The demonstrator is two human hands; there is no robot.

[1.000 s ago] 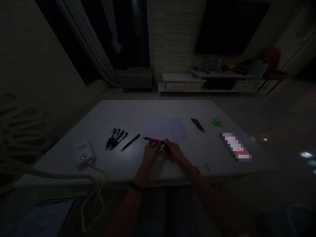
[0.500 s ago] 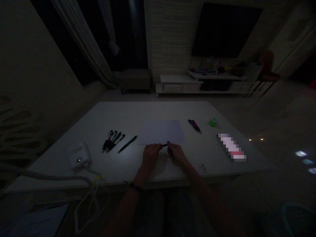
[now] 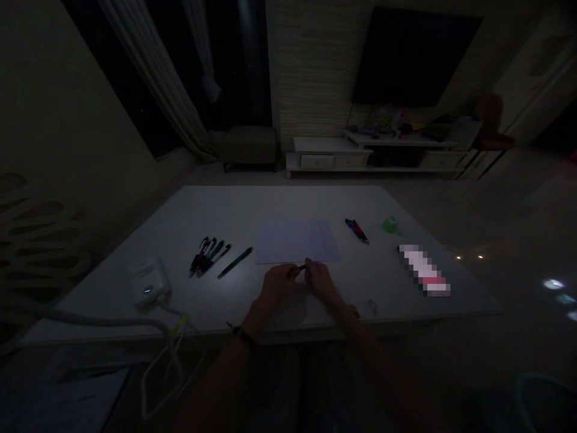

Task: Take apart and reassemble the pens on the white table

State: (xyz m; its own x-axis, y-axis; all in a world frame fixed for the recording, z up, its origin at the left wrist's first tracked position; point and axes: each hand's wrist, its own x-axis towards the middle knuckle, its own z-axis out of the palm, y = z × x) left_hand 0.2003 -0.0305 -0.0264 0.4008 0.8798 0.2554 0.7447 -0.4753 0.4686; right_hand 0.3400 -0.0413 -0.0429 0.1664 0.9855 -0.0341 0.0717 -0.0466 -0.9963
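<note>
Between my two hands is a dark pen (image 3: 302, 267), held near the table's front edge. My left hand (image 3: 278, 285) is closed around its left end, and my right hand (image 3: 319, 278) pinches the right end. Most of the pen is hidden by my fingers. Just beyond the hands lies a white sheet of paper (image 3: 283, 240) with handwriting on its right part. A single dark green pen (image 3: 235, 262) rests to the left of the paper. Farther left is a group of several pens (image 3: 208, 257). Right of the paper sit a few blue, red and dark pens (image 3: 357, 231).
On the white table (image 3: 216, 204) are a green cube-like item (image 3: 390, 225) and a blurred-out phone-like object (image 3: 424, 270) at right. A white box-shaped device (image 3: 148, 282) with cables (image 3: 175, 337) stands at the left. A small clear item (image 3: 372, 307) lies near the front edge.
My hands have drawn slightly closer together, and less of the pen shows between them. The view has shifted a little. Other things on the table keep their places.
</note>
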